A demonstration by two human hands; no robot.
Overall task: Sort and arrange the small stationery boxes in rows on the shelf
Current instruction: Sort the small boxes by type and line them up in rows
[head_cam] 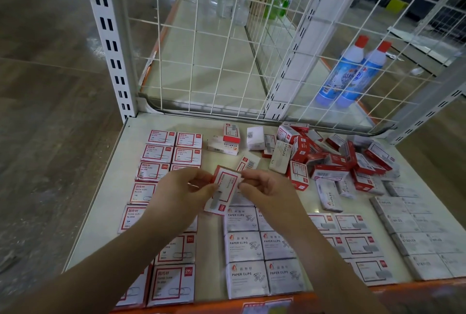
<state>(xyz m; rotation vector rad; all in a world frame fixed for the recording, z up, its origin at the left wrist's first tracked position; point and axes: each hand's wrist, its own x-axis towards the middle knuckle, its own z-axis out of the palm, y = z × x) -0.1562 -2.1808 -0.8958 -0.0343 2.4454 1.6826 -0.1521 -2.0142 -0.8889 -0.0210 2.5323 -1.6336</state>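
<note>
Left hand (pixel 185 189) and right hand (pixel 262 187) both pinch one red-bordered staples box (pixel 225 189), fingers curled on its left and right edges, forearms reaching in from below. Box held tilted above the shelf (pixel 111 182), between sorted rows of paper clip boxes (pixel 245 248) and an unsorted pile (pixel 335 160) at back right.

Two blue bottles (pixel 349 74) behind wire grid (pixel 227 61)

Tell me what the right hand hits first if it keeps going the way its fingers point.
The right hand points left, already pinching the red-framed box; straight beyond it, probably the left hand holding the same box.
</note>
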